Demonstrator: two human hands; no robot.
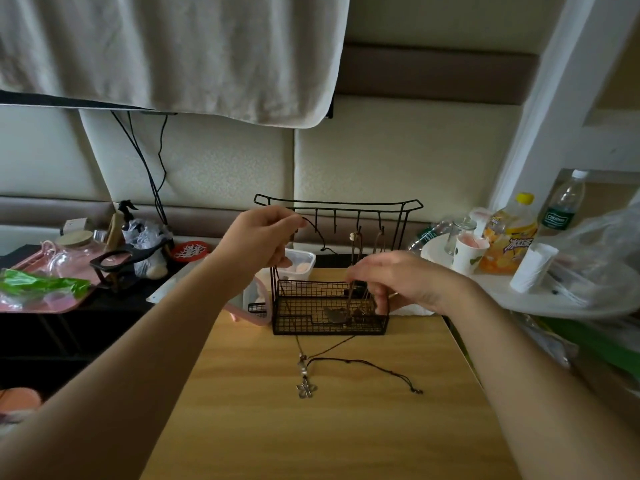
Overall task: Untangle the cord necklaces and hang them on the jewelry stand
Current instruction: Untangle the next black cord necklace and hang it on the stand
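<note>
Left hand (263, 237) is up by the stand's (339, 203) left hooks, thumb and fingers pinching a cord (295, 336). That cord drops past the basket (311, 296) to the table (346, 427), where its flower pendant (306, 390) lies flat. Right hand (398, 282) is at the basket's right end, fingers curled down beside two hung necklaces (356, 244); whether it grips anything, I can't tell.
</note>
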